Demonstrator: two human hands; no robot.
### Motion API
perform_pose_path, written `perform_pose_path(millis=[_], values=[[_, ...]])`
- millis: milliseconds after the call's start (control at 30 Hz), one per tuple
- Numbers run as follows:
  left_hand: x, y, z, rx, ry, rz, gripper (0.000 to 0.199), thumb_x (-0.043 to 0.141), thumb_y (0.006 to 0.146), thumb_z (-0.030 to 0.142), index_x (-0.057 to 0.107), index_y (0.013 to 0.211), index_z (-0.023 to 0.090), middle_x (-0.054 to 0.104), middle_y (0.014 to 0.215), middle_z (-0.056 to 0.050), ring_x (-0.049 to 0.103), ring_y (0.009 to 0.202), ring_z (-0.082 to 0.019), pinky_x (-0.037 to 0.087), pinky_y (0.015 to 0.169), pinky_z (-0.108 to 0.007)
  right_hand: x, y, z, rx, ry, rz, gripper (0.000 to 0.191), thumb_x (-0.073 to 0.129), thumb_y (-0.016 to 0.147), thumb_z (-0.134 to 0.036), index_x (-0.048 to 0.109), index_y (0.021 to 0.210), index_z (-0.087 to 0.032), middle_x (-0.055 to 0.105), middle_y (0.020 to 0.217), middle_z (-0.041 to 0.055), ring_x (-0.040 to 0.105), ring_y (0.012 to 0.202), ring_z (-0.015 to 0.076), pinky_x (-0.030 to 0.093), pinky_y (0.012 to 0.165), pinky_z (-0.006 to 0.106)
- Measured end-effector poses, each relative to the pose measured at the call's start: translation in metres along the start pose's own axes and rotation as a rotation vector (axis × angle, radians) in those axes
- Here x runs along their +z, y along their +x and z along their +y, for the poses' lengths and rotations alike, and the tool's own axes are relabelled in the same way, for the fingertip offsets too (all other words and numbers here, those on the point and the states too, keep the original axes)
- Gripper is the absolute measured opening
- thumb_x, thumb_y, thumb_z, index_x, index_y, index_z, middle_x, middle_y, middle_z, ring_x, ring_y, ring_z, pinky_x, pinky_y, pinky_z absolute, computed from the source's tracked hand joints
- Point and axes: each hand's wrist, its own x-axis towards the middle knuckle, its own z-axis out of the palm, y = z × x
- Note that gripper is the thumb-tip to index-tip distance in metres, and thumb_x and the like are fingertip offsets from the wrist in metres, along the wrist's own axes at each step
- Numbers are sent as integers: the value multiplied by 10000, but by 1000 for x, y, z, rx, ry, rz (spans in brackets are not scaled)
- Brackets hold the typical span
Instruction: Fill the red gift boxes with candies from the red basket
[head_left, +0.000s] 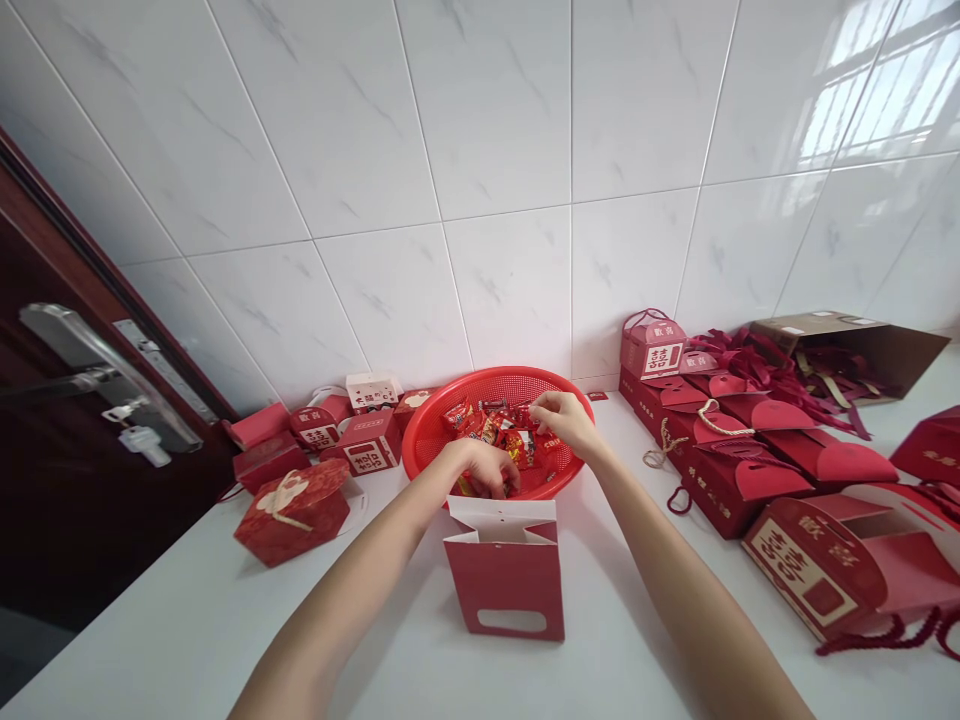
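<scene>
Both of my hands reach into a round red plastic basket point(421, 445) that stands against the tiled wall. Inside it lie several candies point(491, 425) in shiny red and yellow wrappers. My left hand point(491, 468) dips into the near side with its fingers curled downward; its fingertips are partly hidden among the wrappers. Over the right side of the basket, my right hand point(564, 415) has thumb and fingers pinched together, and what they hold is too small to make out. Just in front of the basket stands an upright red paper box point(510, 585), its top open and a pale window low on its front.
Several red gift boxes point(300, 510) sit to the left, near a dark door with a metal handle point(112, 380). More red boxes point(720, 450), some with rope handles, crowd the right side. Behind them, a cardboard box point(855, 350) lies beside dark red ribbons point(757, 370).
</scene>
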Motion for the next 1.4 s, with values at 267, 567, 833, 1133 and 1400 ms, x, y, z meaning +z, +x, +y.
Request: perform_pose_path(millis=[267,567,833,1133,1400], values=[[-5,0,-8,223,-85,309,189,659,623,153,721,798,186,670,743,5,607,731,-173,471,649,-249,-1,0,1,-7,-2,-11,110,609,736,-286,590,677,-194,623,650,-11,592,545,129,456,539,251],[-11,5,-12,555,-373,649,678,662,730,144,482,1381,199,657,969,-25,648,934,-197,519,799,-305,-2,2,3,2,-23,-35,172,684,740,-254,649,897,-194,705,740,14,663,702,170,494,629,273],[-10,-7,-8,364,-195,682,820,676,789,277,286,1505,193,703,1060,-83,682,983,-216,521,795,-298,-2,4,7,-17,1,-55,219,726,699,-285,588,845,-198,664,652,-10,626,601,163,481,572,277],[1,-32,-41,-151,161,430,535,799,532,453,734,992,188,744,958,-90,689,865,-285,496,645,-277,-2,4,6,-75,-49,-7,299,689,642,-329,424,559,-219,483,545,-53,455,569,125,345,530,262],[7,-28,-31,-169,167,376,403,738,615,357,725,976,180,752,1031,-99,692,847,-255,480,567,-246,-2,2,4,-71,-64,38,320,673,657,-365,403,564,-221,432,553,-62,392,573,114,304,545,266]])
